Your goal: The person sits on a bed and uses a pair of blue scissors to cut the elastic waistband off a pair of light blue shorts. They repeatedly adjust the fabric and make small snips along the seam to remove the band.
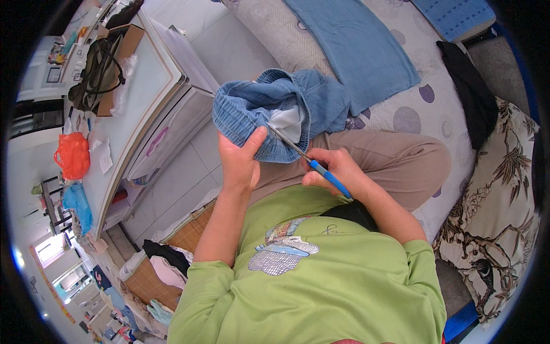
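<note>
A blue denim garment with a gathered elastic waistband is bunched in front of me, its opening facing me. White fabric shows inside it. My left hand grips the near-left waistband, thumb on the inner side and the other fingers hidden behind. My right hand is closed around what looks like scissors, seen edge-on, with blue handles and slim metal blades. The blades reach over the waistband's near edge into the opening, and the tip lies close to my left thumb. Whether the blades are apart cannot be made out.
A blue cloth lies on the dotted bedspread beyond my crossed leg. To the left stands a white table with a cardboard box, dark bag and red plastic bag. A patterned cushion is at right.
</note>
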`<state>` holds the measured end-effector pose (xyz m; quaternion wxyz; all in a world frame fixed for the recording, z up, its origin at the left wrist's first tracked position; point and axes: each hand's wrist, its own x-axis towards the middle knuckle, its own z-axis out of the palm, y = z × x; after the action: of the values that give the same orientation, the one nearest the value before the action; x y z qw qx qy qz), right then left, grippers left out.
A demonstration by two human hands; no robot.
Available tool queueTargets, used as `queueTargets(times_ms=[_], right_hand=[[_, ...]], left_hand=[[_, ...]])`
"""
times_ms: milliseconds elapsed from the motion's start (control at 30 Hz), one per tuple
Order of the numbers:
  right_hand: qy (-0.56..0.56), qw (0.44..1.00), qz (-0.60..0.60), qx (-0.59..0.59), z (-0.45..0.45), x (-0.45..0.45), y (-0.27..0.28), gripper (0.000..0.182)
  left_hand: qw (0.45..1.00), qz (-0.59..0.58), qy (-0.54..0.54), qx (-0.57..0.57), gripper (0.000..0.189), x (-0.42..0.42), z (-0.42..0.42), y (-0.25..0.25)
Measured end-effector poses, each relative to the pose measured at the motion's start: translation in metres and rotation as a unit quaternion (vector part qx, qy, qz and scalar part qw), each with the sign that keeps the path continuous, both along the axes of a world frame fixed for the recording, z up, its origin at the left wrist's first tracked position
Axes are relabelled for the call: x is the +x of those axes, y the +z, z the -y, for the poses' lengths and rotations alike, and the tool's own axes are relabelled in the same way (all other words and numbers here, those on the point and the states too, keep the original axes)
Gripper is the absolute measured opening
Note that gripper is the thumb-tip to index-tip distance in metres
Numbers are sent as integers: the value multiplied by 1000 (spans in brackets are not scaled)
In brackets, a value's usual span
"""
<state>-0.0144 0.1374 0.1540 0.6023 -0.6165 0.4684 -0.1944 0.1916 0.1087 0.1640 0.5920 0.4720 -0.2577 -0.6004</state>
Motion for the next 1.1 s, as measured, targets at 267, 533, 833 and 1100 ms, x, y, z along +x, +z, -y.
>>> queueTargets(times_ms=[267,533,833,1100], right_hand=[[-11,976,118,181,-1,0,9,40],[28,964,170,201,1,-15,13,24],[9,955,181,235,-13,-16,22,41],[-45,970,155,183,-18,-34,35,50]], left_hand=[[992,-116,-43,30,42,10,6,-3],[989,-132,-63,37,28,15,9,1],[987,-139,-73,38,37,17,10,9],[988,-135,-73,-9,33,16,13,11]])
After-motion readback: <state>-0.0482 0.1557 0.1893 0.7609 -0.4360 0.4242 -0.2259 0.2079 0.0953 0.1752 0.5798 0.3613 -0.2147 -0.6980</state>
